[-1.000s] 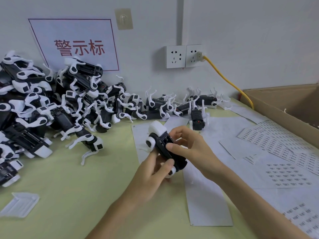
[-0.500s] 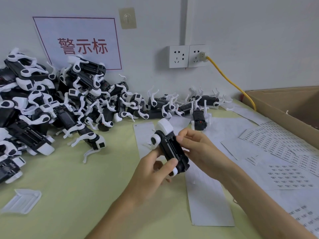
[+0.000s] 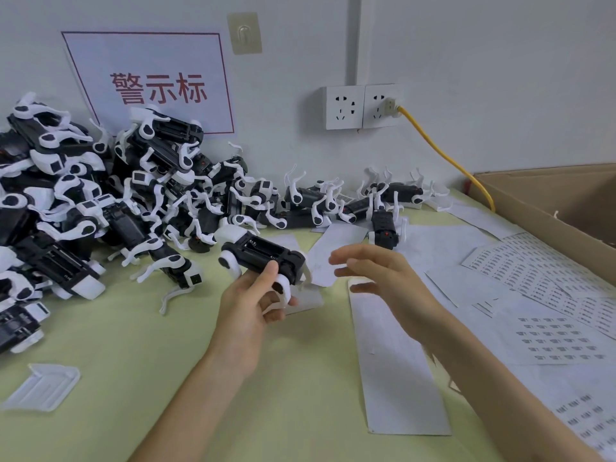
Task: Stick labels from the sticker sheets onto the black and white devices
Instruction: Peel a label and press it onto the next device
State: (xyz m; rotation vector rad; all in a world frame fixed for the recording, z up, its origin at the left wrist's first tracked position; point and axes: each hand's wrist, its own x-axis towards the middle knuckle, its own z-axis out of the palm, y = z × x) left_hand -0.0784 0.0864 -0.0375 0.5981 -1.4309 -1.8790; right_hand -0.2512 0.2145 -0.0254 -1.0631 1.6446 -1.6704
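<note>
While the pile (image 3: 100,201) of devices crowds the table (image 3: 133,361) from nine to eleven o'clock, against the wall, one device (image 3: 263,258) is up off the table in my left hand (image 3: 250,301). My thumb presses on its near edge and my fingers curl under its white end, so the hold is firm. It lies roughly level, its length running from ten to four o'clock, with the black face and battery bay turned up toward me. I see no label on that face, and I cannot tell about the other faces.

At three o'clock of the device, and apart from it, my right hand (image 3: 376,278) hangs with fingers spread and loose, gripping nothing. It is blurred, and I can make out no sticker on any fingertip. A blank strip (image 3: 396,361) lies on the table at six o'clock of it. The sheets (image 3: 550,331) lie flat farther out at four o'clock, rows of small labels on them, beside the box (image 3: 550,201) at two o'clock.

I judge this to be the fetching step: device ready, label not yet in hand. The next move calls for my right hand to go to the sheets and lift the edge of one label. The labels sit close together, so it must peel that one alone, while my left hand holds the device steady, target face up.
</note>
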